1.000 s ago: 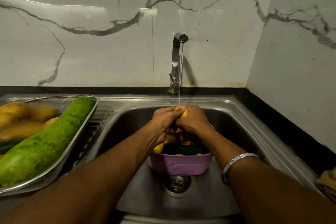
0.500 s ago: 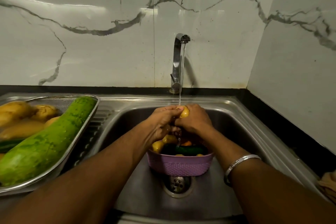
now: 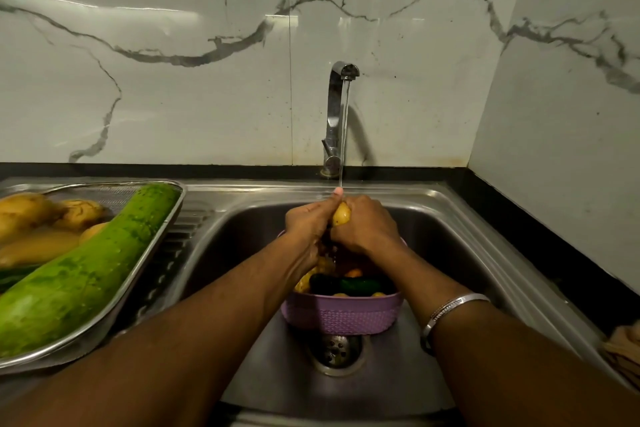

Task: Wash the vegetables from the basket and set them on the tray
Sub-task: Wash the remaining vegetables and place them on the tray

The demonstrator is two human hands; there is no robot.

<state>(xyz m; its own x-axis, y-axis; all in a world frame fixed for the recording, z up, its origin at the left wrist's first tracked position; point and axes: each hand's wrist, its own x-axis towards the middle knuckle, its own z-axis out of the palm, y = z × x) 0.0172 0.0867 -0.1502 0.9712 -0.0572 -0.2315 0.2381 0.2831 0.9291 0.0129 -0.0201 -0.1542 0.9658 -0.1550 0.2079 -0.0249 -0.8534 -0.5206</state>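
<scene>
We find the left hand (image 3: 306, 224) and right hand (image 3: 367, 227) clasped together around a small yellow potato (image 3: 341, 214), held under the tap's (image 3: 337, 114) stream above the purple basket (image 3: 341, 314) in the sink (image 3: 450, 218). The basket holds further vegetables. Washed potatoes (image 3: 24, 213) and a green gourd (image 3: 83, 274) lie on the tray (image 3: 152, 260), left.
</scene>
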